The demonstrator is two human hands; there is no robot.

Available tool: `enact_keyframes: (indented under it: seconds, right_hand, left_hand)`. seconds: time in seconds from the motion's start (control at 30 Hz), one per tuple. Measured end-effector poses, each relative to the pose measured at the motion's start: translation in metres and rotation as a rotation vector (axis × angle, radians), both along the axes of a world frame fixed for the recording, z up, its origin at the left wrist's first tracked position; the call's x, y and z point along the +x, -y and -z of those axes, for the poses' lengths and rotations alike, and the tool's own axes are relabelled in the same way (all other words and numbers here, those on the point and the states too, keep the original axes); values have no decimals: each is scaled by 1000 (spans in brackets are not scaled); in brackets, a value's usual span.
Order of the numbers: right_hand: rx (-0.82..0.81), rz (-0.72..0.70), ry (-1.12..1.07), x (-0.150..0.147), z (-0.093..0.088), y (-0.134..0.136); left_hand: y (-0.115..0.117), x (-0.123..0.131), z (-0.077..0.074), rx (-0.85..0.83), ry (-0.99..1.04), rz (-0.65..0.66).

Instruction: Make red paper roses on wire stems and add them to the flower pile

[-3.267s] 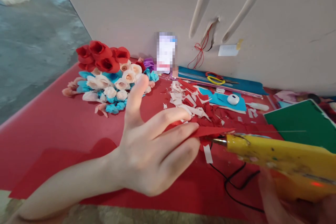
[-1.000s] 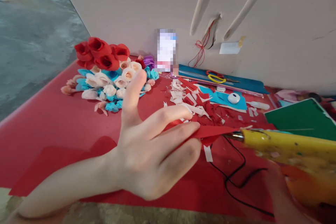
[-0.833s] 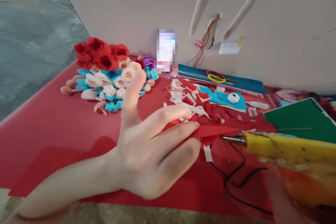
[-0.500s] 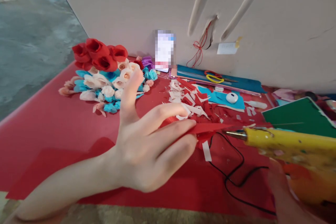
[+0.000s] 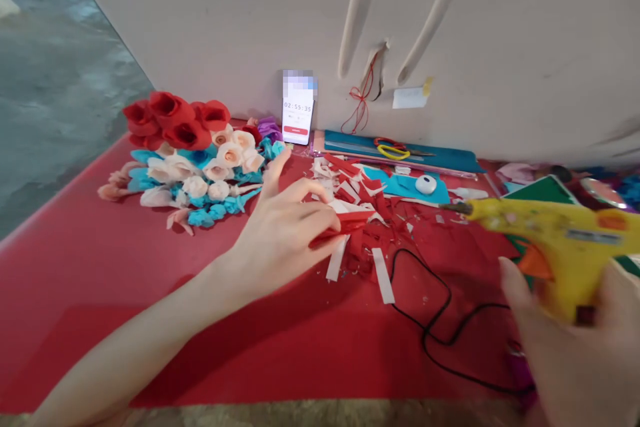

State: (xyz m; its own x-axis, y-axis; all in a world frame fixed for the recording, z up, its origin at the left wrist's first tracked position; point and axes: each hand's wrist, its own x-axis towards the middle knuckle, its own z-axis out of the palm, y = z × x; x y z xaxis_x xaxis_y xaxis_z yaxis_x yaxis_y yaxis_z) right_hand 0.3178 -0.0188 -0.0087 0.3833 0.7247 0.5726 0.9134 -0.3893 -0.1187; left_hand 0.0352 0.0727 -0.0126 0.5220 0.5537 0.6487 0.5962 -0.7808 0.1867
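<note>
Red paper (image 5: 357, 219) is pinched in the left hand (image 5: 283, 233), fingers curled, while a yellow glue gun (image 5: 565, 233) is gripped in the right hand (image 5: 580, 353) over the counter (image 5: 65, 253).

From here I'm seeing a flat red table (image 5: 65, 250) bearing multicoloured paper flowers (image 5: 231, 156), red-and-white paper scraps (image 5: 350, 192) and a looping black cord (image 5: 425, 329).

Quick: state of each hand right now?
Left hand: closed, holding a thin red paper piece.
Right hand: holding a yellow plastic glue gun, blurred.
</note>
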Motion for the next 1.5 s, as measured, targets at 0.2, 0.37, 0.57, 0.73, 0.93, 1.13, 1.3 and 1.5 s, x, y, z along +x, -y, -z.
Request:
enact_keyframes:
  seconds: [0.2, 0.37, 0.57, 0.73, 0.93, 1.13, 1.3, 1.5]
  right_hand:
    - [-297, 80, -186, 53, 48, -34]
    - [-398, 90, -225, 72, 105, -39]
    - [-450, 72, -118, 52, 89, -27]
    - [-201, -438, -243, -9, 22, 4]
    - [-149, -942, -894, -77, 3, 5]
    - [-172, -1052, -1258, -98, 4, -10]
    - [-148, -1061, -1375, -103, -2, -10]
    - [-167, -1059, -1427, -103, -1, -10]
  left_hand:
    - [-19, 3, 17, -283, -35, -43]
    - [-11, 1, 13, -291, 18, -18]
    - [6, 1, -1, -234, 115, 13]
    - [21, 3, -12, -153, 204, 38]
    - [35, 4, -20, -102, 257, 53]
    - [41, 1, -26, 42, 203, 57]
    - [44, 0, -28, 53, 184, 45]
    - [47, 1, -27, 56, 196, 44]
